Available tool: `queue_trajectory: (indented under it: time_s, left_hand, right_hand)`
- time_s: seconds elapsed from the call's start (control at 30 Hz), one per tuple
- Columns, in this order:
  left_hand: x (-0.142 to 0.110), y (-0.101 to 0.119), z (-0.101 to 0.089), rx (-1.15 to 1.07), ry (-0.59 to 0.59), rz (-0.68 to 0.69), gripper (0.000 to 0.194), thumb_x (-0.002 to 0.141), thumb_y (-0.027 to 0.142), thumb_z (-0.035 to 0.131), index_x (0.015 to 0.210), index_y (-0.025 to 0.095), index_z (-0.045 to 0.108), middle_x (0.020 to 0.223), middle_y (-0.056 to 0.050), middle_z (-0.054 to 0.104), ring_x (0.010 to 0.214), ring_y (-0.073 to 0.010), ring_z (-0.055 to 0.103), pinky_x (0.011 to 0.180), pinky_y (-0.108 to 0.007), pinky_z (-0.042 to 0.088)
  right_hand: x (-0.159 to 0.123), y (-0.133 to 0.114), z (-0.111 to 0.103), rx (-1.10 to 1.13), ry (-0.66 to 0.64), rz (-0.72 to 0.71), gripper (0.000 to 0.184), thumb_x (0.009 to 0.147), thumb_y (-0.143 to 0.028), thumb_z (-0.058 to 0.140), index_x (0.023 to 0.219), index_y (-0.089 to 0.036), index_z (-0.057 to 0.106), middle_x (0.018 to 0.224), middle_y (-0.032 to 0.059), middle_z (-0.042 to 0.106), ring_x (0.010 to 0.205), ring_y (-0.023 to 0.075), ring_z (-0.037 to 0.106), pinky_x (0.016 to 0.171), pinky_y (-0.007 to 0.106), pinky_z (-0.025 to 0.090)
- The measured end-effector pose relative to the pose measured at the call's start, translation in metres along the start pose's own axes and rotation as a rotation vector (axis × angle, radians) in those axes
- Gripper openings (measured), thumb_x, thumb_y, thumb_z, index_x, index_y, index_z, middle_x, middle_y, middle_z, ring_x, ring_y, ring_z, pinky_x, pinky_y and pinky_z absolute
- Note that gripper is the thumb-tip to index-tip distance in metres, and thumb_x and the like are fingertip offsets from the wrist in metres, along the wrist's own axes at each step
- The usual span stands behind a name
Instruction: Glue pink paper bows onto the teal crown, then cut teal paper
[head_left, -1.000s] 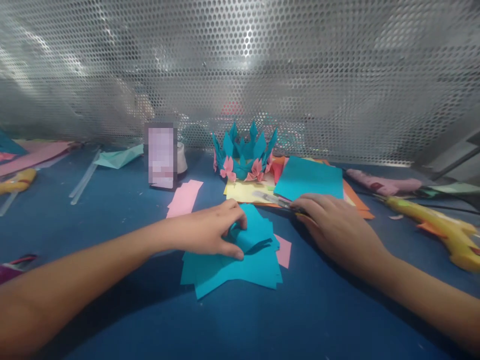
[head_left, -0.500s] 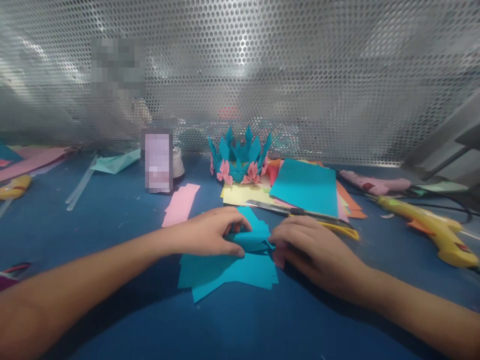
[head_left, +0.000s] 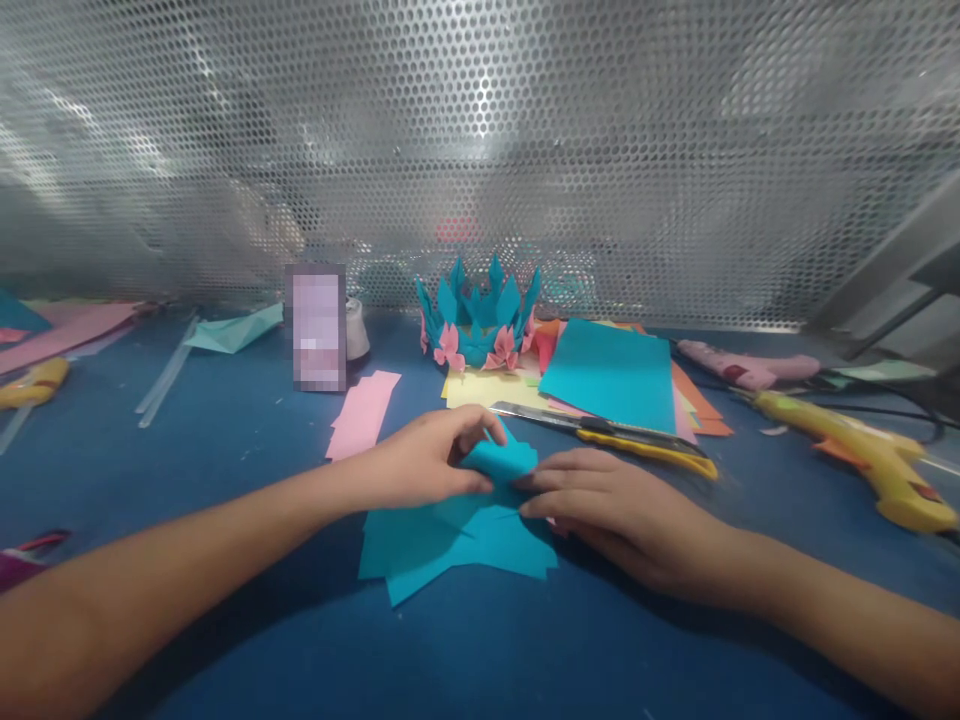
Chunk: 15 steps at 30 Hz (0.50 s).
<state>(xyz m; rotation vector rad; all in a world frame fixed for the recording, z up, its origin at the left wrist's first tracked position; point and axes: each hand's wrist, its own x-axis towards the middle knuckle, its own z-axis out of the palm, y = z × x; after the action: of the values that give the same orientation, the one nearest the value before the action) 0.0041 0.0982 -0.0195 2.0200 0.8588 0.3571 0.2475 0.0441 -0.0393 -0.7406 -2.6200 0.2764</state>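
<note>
Between the thumb and fingers of my left hand [head_left: 431, 458] is a folded piece of blue paper [head_left: 501, 458]. Its fold is raised and curved. My right hand [head_left: 630, 515] meets the right end of this piece with its fingertips, the fingers close together; its thumb is hidden. Under both hands, several blue paper sheets [head_left: 450, 560] lie in an overlapping stack on the dark blue table. A sliver of pink shows below my right fingers, too small to make out.
Behind my hands stand a blue paper crown with pink flowers [head_left: 480, 345], coloured sheets [head_left: 611, 375] and a yellow-handled utility knife [head_left: 645, 450]. Pink strips [head_left: 364, 415], a phone [head_left: 316, 330] and a thread spool [head_left: 357, 330] are left. Glue guns [head_left: 847, 440] lie right. A perforated metal panel [head_left: 480, 150] rises behind.
My right hand has shifted slightly left along the folded blue paper, its fingers straighter. The fold's right end lies flatter. My left hand stays nearly in place.
</note>
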Motion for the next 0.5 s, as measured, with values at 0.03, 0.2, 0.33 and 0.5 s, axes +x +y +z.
queue_trajectory:
  time_s: [0.03, 0.2, 0.33, 0.5]
  left_hand:
    - [-0.001, 0.001, -0.006, 0.040, 0.023, -0.007, 0.038, 0.072, 0.027, 0.064, 0.105, 0.023, 0.047, 0.076, 0.004, 0.048, 0.068, -0.0126, 0.047, 0.060, -0.025, 0.038]
    - [-0.008, 0.007, -0.052, 0.558, 0.128, -0.110, 0.031, 0.073, 0.034, 0.063, 0.100, 0.023, 0.052, 0.087, -0.001, 0.055, 0.072, -0.0160, 0.050, 0.062, -0.027, 0.037]
    - [-0.011, 0.005, -0.076, 0.800, 0.080, -0.328, 0.029, 0.069, 0.038, 0.065, 0.091, 0.021, 0.057, 0.089, -0.005, 0.058, 0.075, -0.0198, 0.054, 0.059, -0.027, 0.036]
    - [-0.014, 0.005, -0.078, 0.925, -0.019, -0.407, 0.031, 0.069, 0.038, 0.063, 0.094, 0.021, 0.059, 0.097, -0.008, 0.058, 0.077, -0.0208, 0.056, 0.055, -0.025, 0.033]
  right_hand:
    - [0.000, 0.000, 0.000, -0.006, -0.014, 0.005, 0.030, 0.093, -0.017, 0.043, 0.115, -0.024, 0.061, 0.117, 0.0056, 0.065, 0.110, 0.0160, 0.056, 0.093, 0.031, 0.046]
    - [0.001, -0.001, -0.001, -0.008, -0.029, 0.002, 0.032, 0.093, -0.019, 0.044, 0.121, -0.024, 0.059, 0.121, 0.0057, 0.064, 0.111, 0.0163, 0.055, 0.096, 0.033, 0.044]
    - [-0.001, 0.000, -0.002, -0.013, -0.049, -0.005, 0.032, 0.094, -0.018, 0.042, 0.121, -0.023, 0.059, 0.123, 0.0054, 0.062, 0.112, 0.0168, 0.054, 0.097, 0.035, 0.043]
    - [-0.001, -0.001, -0.003, -0.027, -0.049, -0.006, 0.032, 0.094, -0.018, 0.042, 0.120, -0.022, 0.059, 0.122, 0.0051, 0.062, 0.112, 0.0159, 0.054, 0.098, 0.035, 0.043]
